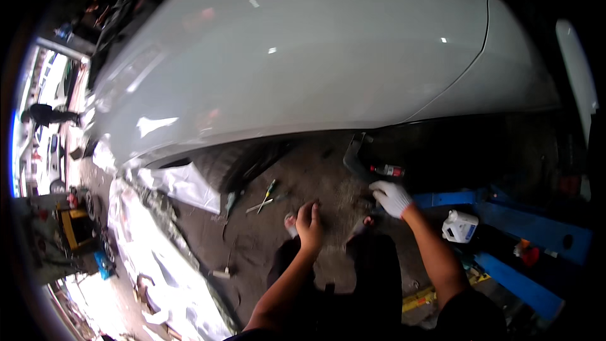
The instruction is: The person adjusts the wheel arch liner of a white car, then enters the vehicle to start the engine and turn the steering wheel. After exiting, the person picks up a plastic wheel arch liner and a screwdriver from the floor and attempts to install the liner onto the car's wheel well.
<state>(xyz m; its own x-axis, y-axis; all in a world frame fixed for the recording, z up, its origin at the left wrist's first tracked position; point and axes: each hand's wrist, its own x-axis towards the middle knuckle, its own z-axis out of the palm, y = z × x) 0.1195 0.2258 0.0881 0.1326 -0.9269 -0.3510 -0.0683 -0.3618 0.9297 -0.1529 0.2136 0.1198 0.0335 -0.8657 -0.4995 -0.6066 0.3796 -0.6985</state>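
Note:
A pale silver car body panel (303,57) fills the upper view, its lower edge curving over a dark tyre (224,164). My left hand (308,226) is bare and raised over the floor, fingers apart, with nothing visible in it. My right hand (392,199) wears a white glove and reaches forward below the panel's edge. Its fingers point left, slightly bent, and no object shows in them. Just beyond that glove lies a small bottle with a red label (388,170). Beside it, a bent grey part (353,155) hangs near the panel's edge.
Blue lift arms (536,221) extend at the right, near a white jug (459,226). A yellow-green screwdriver (271,187) and a mallet-like tool (221,273) lie on the floor. Shiny plastic sheeting (151,240) spreads at the left. A person (47,115) stands far left.

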